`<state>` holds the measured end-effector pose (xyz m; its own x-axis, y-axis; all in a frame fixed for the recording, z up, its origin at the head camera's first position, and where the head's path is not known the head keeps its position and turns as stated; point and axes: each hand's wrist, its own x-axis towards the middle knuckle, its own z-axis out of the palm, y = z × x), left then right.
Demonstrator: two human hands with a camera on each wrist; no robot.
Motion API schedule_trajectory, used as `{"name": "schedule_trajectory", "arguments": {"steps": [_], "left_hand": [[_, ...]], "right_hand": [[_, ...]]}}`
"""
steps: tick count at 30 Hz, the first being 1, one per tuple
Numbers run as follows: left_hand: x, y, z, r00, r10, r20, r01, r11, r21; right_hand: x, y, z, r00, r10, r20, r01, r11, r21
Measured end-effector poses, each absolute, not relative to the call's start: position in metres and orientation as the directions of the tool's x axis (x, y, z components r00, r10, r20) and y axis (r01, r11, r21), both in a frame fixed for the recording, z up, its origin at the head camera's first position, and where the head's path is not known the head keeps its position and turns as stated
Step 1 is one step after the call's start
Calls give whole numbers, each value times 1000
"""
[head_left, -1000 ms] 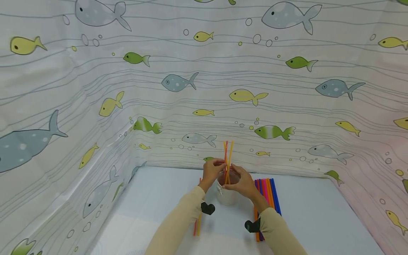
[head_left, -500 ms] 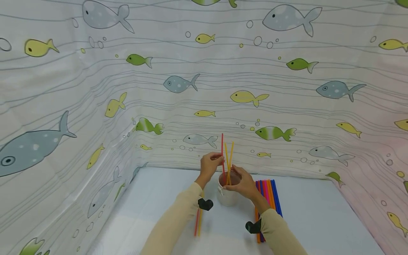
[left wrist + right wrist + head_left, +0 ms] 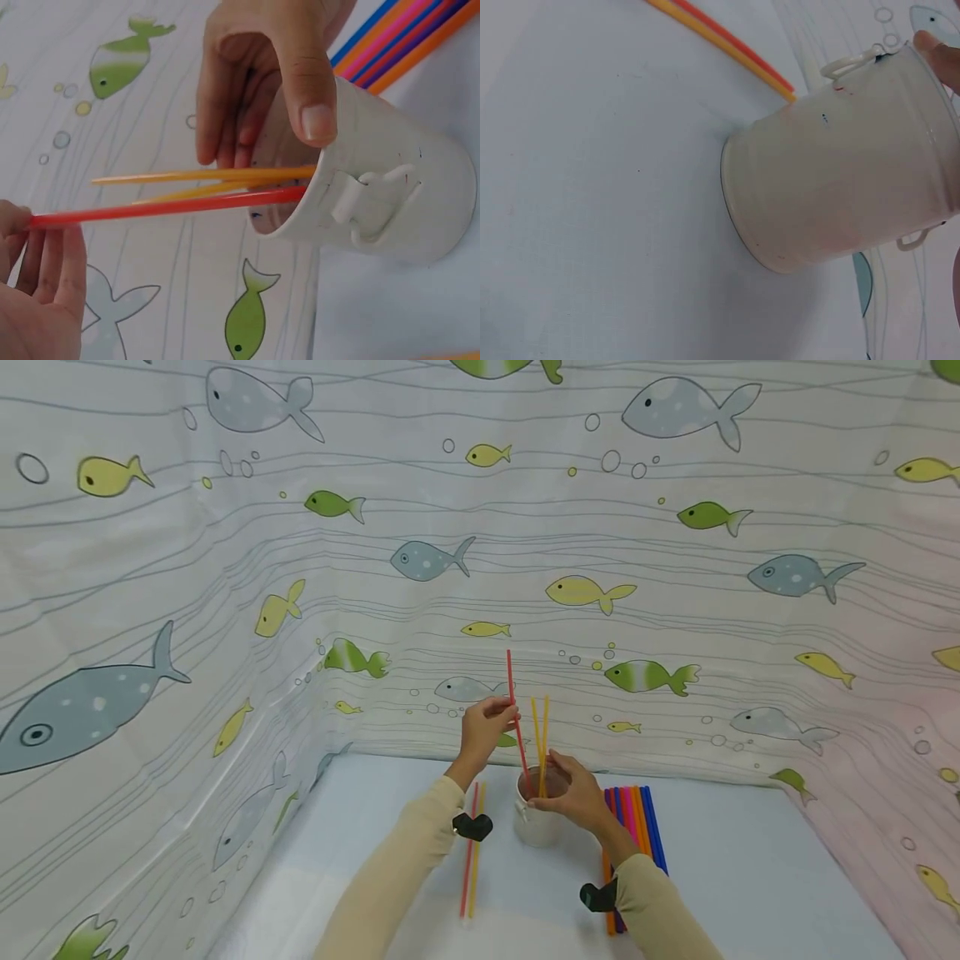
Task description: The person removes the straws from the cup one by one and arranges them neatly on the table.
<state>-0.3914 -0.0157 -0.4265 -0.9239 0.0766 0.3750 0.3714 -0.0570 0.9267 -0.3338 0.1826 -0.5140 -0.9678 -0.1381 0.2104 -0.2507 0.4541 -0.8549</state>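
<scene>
My left hand [image 3: 485, 731] pinches a red straw [image 3: 514, 696] near its upper part, between thumb and fingertips. Its lower end is inside a small white bucket [image 3: 534, 827] with loop handles on its sides. Two yellow straws [image 3: 172, 177] lean in the same bucket, crossing each other. My right hand [image 3: 576, 793] grips the bucket's rim, its thumb [image 3: 319, 124] at the near edge and its fingers across the opening. In the right wrist view the bucket [image 3: 840, 165] fills much of the frame, and only a bit of that hand shows.
A red straw [image 3: 467, 877] and a yellow straw [image 3: 476, 868] lie side by side on the white table [image 3: 360, 827], left of the bucket. Several thicker coloured straws [image 3: 633, 814] lie in a row under my right forearm. Fish-printed cloth [image 3: 420, 610] walls the table in.
My left hand has moved up and to the left, drawing the red straw higher and tilting it away from the yellow ones. My right hand stays on the bucket rim.
</scene>
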Motion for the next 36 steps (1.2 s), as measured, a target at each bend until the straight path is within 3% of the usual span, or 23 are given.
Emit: {"name": "schedule_trajectory", "arguments": {"steps": [17,36], "left_hand": [[-391,-49,-410,-930,12,368,362,-147,920],[-376,-92,-484,-981,-40,187,190,-81,978]], "right_hand": [[-335,182,-514,-958,-158,237,-283,416,-864],[-333,181,-515,-961,-144,235,-274,426,-862]]}}
